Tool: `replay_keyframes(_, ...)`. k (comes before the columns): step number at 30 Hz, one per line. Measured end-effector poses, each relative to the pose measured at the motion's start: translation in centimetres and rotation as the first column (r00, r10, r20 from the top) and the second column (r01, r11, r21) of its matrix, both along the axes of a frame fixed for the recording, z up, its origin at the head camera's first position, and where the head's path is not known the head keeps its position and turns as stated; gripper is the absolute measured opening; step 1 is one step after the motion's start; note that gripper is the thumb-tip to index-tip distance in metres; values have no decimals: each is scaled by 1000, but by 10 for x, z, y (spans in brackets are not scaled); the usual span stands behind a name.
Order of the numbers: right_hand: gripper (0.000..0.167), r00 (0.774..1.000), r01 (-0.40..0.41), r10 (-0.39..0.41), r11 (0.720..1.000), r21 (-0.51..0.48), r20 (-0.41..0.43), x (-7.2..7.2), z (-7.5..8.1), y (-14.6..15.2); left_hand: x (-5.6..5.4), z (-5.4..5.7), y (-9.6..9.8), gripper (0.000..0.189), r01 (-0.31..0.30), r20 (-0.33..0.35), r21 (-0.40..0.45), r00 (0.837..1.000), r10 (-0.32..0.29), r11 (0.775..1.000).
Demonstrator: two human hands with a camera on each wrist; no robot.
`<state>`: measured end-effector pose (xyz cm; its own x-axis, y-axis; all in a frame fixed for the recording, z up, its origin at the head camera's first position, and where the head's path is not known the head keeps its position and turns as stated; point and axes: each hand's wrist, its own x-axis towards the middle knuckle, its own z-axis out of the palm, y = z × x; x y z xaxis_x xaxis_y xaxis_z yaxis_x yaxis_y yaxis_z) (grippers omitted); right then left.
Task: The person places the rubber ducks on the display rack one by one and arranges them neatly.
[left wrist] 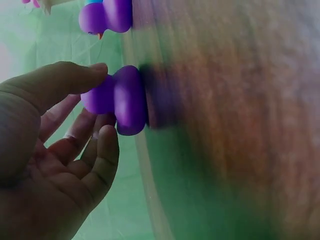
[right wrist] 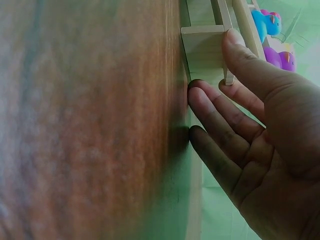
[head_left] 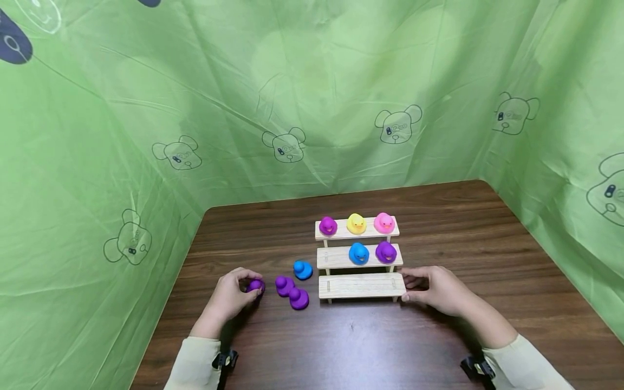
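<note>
My left hand pinches a purple rubber duck between thumb and fingers, low over the table at the left. To its right lie two more purple ducks side by side, with a blue duck just behind them. A three-step wooden display stand stands right of these. At the right end of its bare lowest step, my right hand grips the board, thumb at the front corner and fingers behind. Purple, yellow and pink ducks sit on the top step; blue and purple ones occupy the middle step.
The dark wooden table carries everything. A green curtain with printed bear heads surrounds its back and sides. Left of the blue duck on the middle step, the board is bare.
</note>
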<state>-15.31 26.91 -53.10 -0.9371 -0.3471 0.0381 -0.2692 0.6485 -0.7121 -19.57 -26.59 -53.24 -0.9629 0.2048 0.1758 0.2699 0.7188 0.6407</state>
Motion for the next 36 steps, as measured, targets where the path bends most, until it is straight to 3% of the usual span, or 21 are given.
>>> replay_keyframes(6,63,1000,-3,3,1000,5,-9,0,0,0,0,-1,-2,38,-31,-17,47,999,31,998)
replay_keyframes(11,64,1000,-6,6,1000,5,-10,0,0,0,0,0,-4,36,-128,-42,-21,991,127,992)
replay_keyframes(17,65,1000,-4,4,1000,1,-6,1,0,0,0,1,-4,29,-187,28,-54,982,189,981)
replay_keyframes(28,65,1000,-1,1,1000,9,-1,1,0,1,3,3,-2,29,-186,73,-26,980,187,982)
replay_keyframes(36,66,1000,5,-5,1000,7,3,0,0,0,2,0,-4,27,-153,62,-2,986,153,988)
